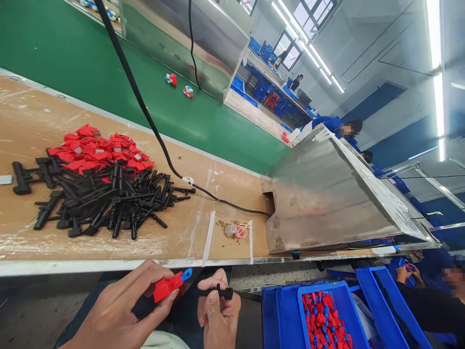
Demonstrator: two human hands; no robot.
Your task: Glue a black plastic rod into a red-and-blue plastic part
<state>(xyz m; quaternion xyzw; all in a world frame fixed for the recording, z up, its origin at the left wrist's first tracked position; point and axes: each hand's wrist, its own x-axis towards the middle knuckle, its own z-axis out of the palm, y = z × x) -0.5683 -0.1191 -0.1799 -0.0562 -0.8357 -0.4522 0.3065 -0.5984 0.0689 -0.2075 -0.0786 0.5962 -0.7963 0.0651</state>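
Note:
Between the thumb and fingers of my left hand [123,305] is a red plastic piece [167,287] with a blue looped tip pointing right. Close to its right, my right hand [220,310] pinches a small black T-shaped plastic part [225,293] under the thumb. The two held pieces are apart, just off the table's front edge. On the table beyond my left hand lies a heap of black plastic parts [112,198]. A pile of red plastic pieces [98,148] rests against its far side.
A black cable [145,111] crosses the cardboard-covered table [32,242] into a metal housing [323,194]. Small cups [236,231] stand near the edge. A green conveyor belt [232,131] carries small toys. Blue bins [290,310], one holding red-blue pieces, sit right, near a co-worker [428,295].

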